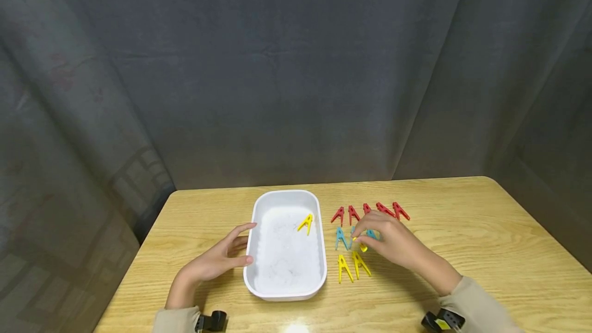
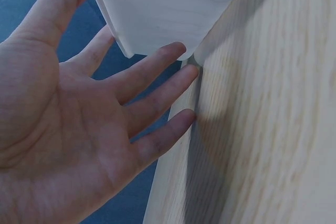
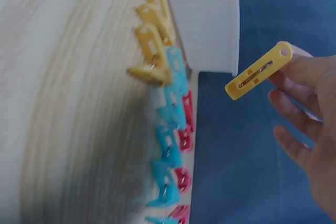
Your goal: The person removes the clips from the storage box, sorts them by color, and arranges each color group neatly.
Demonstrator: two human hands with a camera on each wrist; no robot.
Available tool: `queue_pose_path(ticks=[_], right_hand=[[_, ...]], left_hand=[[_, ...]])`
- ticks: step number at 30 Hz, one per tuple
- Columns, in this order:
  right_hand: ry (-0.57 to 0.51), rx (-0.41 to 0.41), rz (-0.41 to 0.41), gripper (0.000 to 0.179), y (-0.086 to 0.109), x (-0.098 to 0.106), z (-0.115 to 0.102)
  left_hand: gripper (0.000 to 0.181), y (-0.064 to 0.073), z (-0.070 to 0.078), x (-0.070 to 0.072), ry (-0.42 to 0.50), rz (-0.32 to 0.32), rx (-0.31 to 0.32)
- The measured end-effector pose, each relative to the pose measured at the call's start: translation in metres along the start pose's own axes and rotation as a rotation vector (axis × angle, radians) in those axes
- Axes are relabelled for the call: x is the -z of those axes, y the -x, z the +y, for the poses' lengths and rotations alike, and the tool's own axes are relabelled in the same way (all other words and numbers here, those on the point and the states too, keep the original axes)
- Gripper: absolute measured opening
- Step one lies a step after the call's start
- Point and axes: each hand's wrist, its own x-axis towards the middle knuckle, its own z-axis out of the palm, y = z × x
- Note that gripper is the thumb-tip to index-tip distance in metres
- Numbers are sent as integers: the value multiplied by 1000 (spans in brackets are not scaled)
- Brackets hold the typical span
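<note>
My left hand [image 1: 215, 260] rests at the left rim of a white rectangular tray [image 1: 287, 298], its fingers spread. In the left wrist view, the fingers [image 2: 157, 72] lie along the tray's outer wall [image 2: 163, 9]. Thumb and fingertips of my right hand [image 1: 390, 238] pinch a yellow clothespin [image 3: 260, 72], raised over the rows on the table. One yellow clothespin [image 1: 307, 223] lies inside the tray. Beneath and beside the right hand are blue clothespins [image 1: 341, 239], partly covered by it. Closer to me lie yellow clothespins [image 1: 344, 269] on the wood.
A row of several red clothespins [image 1: 341, 215] lies behind the blue ones. Everything sits on a light wooden table [image 1: 485, 230], with a dark grey curtain [image 1: 277, 91] behind it. Each wrist carries a small black camera [image 1: 217, 320].
</note>
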Motion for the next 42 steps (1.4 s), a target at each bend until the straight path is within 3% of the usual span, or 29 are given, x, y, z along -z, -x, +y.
queue_pose_path(ticks=[6,18,30,42], right_hand=[[-34,56,-77,21,13,3,9],[73,173,-127,26,33,-3,24],[61,189,-189,24,43,-7,30],[52,170,-189,24,41,-8,29]], left_hand=[[77,0,1,-1,2,-1,7],[77,1,2,-1,-7,13,24],[77,0,2,-1,-11,14,25],[76,0,2,-1,-11,18,30]])
